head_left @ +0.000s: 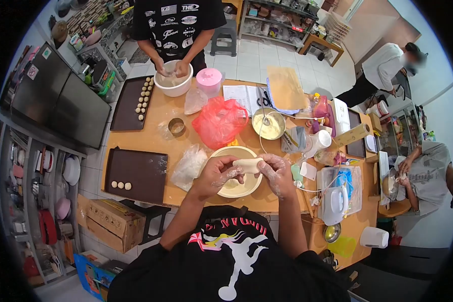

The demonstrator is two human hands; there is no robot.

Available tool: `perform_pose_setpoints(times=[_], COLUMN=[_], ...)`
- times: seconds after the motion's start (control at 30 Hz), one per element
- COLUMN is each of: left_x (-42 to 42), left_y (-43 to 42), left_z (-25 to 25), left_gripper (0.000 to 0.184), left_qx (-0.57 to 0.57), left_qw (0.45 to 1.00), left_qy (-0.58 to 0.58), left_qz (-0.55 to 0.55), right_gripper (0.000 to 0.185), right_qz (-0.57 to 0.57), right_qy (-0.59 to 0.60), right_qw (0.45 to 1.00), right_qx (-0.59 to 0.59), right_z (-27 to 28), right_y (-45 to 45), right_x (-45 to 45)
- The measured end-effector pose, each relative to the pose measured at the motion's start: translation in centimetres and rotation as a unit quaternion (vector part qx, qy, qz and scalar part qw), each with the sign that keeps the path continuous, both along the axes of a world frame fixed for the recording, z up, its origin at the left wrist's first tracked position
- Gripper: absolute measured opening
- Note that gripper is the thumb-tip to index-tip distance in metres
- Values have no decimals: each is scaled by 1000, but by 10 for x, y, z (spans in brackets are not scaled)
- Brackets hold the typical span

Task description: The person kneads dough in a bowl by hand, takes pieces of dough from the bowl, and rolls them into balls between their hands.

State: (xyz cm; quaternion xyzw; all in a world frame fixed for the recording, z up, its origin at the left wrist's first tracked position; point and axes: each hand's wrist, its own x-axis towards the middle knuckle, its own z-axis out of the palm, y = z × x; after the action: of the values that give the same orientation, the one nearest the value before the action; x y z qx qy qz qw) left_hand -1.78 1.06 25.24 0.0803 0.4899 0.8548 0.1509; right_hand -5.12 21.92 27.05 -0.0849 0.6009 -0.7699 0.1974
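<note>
A pale, elongated piece of dough [248, 165] is stretched between my two hands. My left hand [217, 176] pinches its left end, fingers closed and dusted with flour. At the right end, the fingers of my right hand [278, 173] grip the dough, also floury. Both hands are above a cream-coloured bowl [246, 190] with pale material inside; the hands and dough hide part of it. Left of the bowl lies a clear plastic bag [189, 168]. Just beyond it a red plastic bag [219, 122] sits on the table.
Dark trays [137, 189] at the left hold dough balls. Across the table [153, 133], a person works in a white bowl [173, 90]. A metal bowl [268, 125] of pale mixture stands at the back right, near an open notebook [238, 94]. Two other people are at the right.
</note>
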Motion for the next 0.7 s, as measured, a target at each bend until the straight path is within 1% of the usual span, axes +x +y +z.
perform_pose_setpoints(times=[0.07,0.17,0.23,0.27,0.33,0.37,0.43,0.47,0.53,0.57,0.67,0.7], left_x=[1,1,-1,-1,-3,-3,-4,-5,-8,-9,-9,-10], left_y=[0,7,9,8,6,6,7,9,15,14,11,11], left_z=[0,0,-1,0,4,5,5,3,-2,-5,-15,-17], left_gripper=[24,29,36,39,44,44,42,40,35,34,30,29], left_qx=[33,69,76,55,14,0,-26,-34,-52,-53,-52,-50], left_qw=[999,997,996,997,997,998,999,999,995,994,992,991], left_qy=[-20,-15,8,17,38,31,18,30,53,56,64,68], left_qz=[-18,-42,-52,-54,-61,-52,-34,-1,67,73,95,107], right_gripper=[23,25,20,18,17,16,13,12,16,18,20,21], right_qz=[16,73,62,56,82,96,39,9,-19,-32,-30,-12], right_qy=[-63,-139,-153,-160,-172,-178,-184,-186,-152,-134,-93,-109], right_qw=[992,956,945,939,925,917,954,966,983,989,994,991], right_qx=[-108,-248,-283,-300,-329,-344,-234,-177,-101,-62,-57,-82], right_z=[-12,-21,-1,6,-4,-10,-14,-15,-16,-16,-24,-21], right_y=[0,-4,-21,-25,-21,-19,-23,-24,-24,-24,-25,-27], right_x=[2,4,11,13,8,6,1,1,1,1,6,6])
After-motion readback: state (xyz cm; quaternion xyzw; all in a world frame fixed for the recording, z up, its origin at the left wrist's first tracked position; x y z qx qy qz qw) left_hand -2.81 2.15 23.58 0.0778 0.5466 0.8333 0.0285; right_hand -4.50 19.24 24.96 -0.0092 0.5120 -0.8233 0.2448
